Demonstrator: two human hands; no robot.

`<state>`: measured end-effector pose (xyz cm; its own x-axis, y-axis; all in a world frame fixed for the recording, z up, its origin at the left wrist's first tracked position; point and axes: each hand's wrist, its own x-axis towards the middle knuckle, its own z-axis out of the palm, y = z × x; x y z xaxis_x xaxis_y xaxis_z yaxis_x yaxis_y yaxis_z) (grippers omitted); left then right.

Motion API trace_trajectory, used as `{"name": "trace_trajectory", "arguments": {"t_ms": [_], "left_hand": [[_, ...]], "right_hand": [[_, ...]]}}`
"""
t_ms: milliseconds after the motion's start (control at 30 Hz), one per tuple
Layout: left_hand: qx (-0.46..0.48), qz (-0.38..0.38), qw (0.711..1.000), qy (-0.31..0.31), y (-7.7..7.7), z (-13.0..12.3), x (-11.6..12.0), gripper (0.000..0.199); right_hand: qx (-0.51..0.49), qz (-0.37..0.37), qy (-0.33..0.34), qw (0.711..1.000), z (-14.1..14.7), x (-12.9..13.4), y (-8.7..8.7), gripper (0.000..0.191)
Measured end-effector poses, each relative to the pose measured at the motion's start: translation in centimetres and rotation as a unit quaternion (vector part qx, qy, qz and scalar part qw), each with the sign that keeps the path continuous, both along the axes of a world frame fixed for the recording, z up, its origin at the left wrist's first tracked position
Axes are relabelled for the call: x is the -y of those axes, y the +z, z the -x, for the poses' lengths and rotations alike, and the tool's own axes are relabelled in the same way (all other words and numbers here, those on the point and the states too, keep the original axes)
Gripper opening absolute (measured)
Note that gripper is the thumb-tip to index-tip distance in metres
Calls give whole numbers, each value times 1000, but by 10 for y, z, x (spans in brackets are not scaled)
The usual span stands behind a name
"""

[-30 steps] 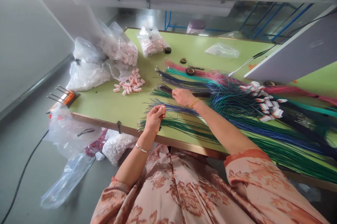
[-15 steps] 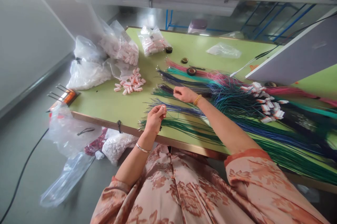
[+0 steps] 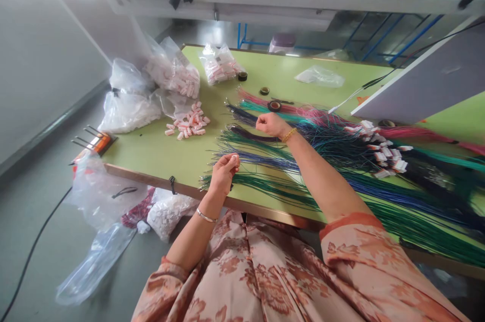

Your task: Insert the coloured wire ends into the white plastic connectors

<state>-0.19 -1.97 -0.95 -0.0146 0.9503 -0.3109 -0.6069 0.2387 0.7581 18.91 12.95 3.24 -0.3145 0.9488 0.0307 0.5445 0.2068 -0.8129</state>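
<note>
My left hand [image 3: 224, 173] is closed near the table's front edge, above the ends of the green wires [image 3: 265, 180]. A small whitish connector housing [image 3: 235, 157] barely shows at its fingertips. Farther back, my right hand [image 3: 272, 125] is pinched shut over the dark wires [image 3: 246, 132]; what its fingers hold, if anything, is hidden. Blue wires [image 3: 261, 159] lie between the hands. To the left is a loose pile of white-and-pink connector housings [image 3: 189, 122]. At the right, wires end in a cluster of white connectors [image 3: 386, 153].
Clear bags of housings [image 3: 220, 62] and a tied white bag [image 3: 129, 105] stand at the left. Black tape rolls [image 3: 274, 105] lie behind the wires, near pink wires [image 3: 261, 98]. A grey panel [image 3: 424, 69] rises at the right. An orange pronged holder [image 3: 100, 145] sits at the left corner.
My right hand has moved a little back and to the right, uncovering more of the dark wires. My left hand stays in nearly the same place, still closed. The view has shifted slightly.
</note>
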Motion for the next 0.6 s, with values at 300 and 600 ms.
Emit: {"name": "trace_trajectory", "arguments": {"t_ms": [300, 600], "left_hand": [[-57, -14, 998, 13, 6, -6, 5, 37], [5, -26, 1000, 15, 13, -7, 4, 34]], "right_hand": [[-137, 37, 63, 988, 50, 20, 34, 9], [-145, -61, 86, 984, 57, 54, 47, 14]]}}
